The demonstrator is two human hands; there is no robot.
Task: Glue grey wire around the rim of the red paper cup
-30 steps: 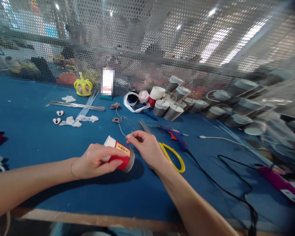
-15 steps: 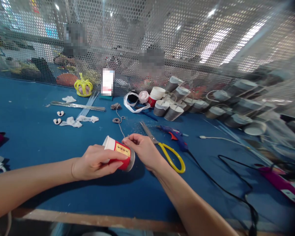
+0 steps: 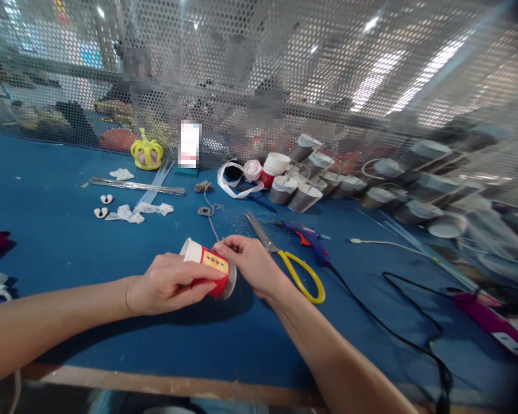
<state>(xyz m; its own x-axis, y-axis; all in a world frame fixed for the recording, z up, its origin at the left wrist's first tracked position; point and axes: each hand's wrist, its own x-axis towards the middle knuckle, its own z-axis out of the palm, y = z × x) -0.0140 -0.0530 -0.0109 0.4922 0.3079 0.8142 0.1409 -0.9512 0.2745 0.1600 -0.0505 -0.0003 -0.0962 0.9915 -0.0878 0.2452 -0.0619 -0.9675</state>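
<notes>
Though part-hidden, scissors nr R hand

Mat'ls & finish: paper, fibre, metal, plast., wood.
Cup: smth paper, slight sheen on printed band; wrapped end rougher, fibrous. Cord: matt, soft, yarn-like. Scissors: bare metal blades, dullish shine; handles smth plast. w/ some gloss. Glue gun: hard plast., semi-gloss. Rods: thin bright metal. Strips: translucent, plast.-looking. Scraps: thin cloth-like, matt, crumpled. Ribbon: smth fabric look. Wrapped cups: matt, rough-looking sides. Mesh panel: perforated, metal-looking, dull sheen. Tabletop: smth, mostly matt; front edge wood-like, scuffed. Power strip: plast., glossy.
</notes>
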